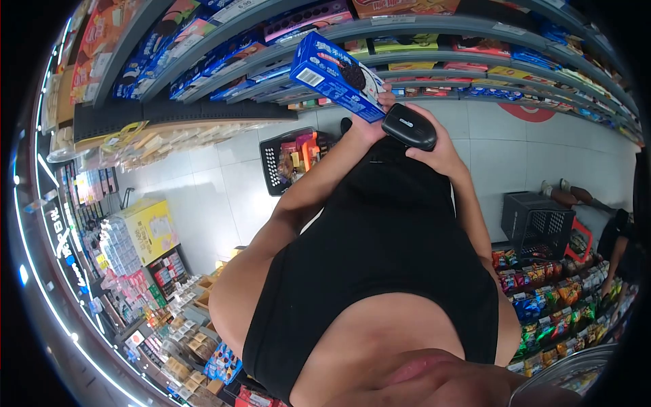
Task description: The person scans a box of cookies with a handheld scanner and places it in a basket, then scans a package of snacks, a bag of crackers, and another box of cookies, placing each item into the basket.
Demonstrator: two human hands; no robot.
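Observation:
My left hand point(369, 125) is closed round one end of a blue box of Oreo-style cookies point(336, 76). The box is tilted, with its barcode end toward the upper left and a dark cookie printed on its front. In my right hand point(444, 146) sits a black handheld barcode scanner point(409, 127) with a rounded top, fingers and thumb wrapped round its sides. Its rounded head lies right beside the lower end of the box. Both hands are out in front of my black top, and the box overlaps the shelf edges in this view.
Shelves point(271, 41) of boxed cookies run across the front. A black basket point(271, 169) with goods stands on the tiled floor point(217, 197) at left. Rightward are a dark grey basket point(522, 220) with a red handle, bagged snacks point(556, 319) and another person point(614, 244).

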